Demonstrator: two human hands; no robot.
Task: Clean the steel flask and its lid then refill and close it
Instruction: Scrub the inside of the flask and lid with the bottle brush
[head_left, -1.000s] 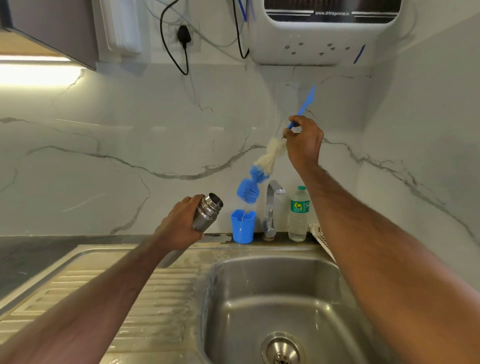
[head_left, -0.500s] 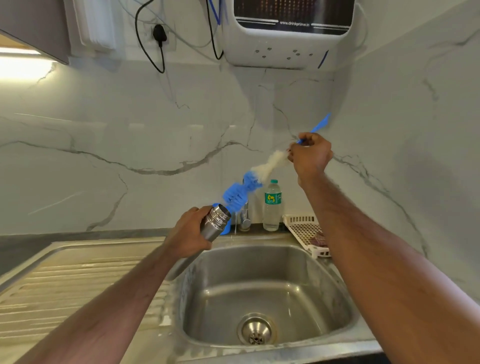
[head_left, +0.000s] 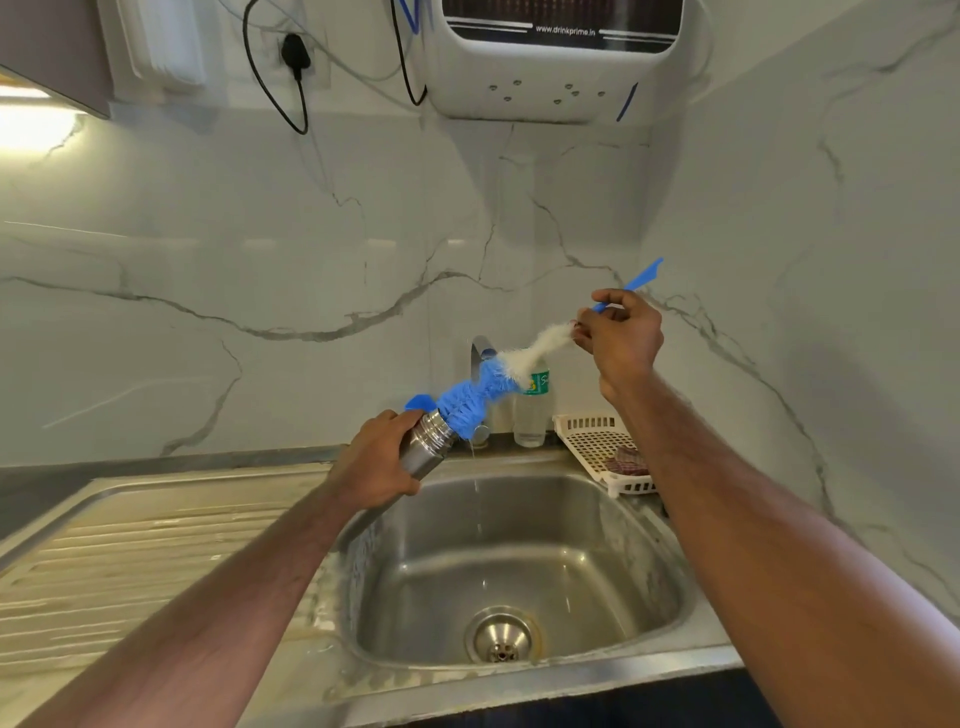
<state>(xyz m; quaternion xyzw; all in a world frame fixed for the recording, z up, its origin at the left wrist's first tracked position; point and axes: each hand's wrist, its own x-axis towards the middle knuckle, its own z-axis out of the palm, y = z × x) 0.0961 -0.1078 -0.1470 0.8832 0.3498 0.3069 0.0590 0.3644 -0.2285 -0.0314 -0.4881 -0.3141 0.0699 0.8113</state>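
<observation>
— Over the sink: left hand wrapped around the tilted flask, fingers curled tight, mouth aimed up and right.
— And at the mouth?
— Blue bristles of the brush just entering. Water dripping below.
— Farther right?
— Right hand pinching the brush handle, fingers bunched.
— Behind?
— Tap, bottle, white basket against the wall.
</observation>
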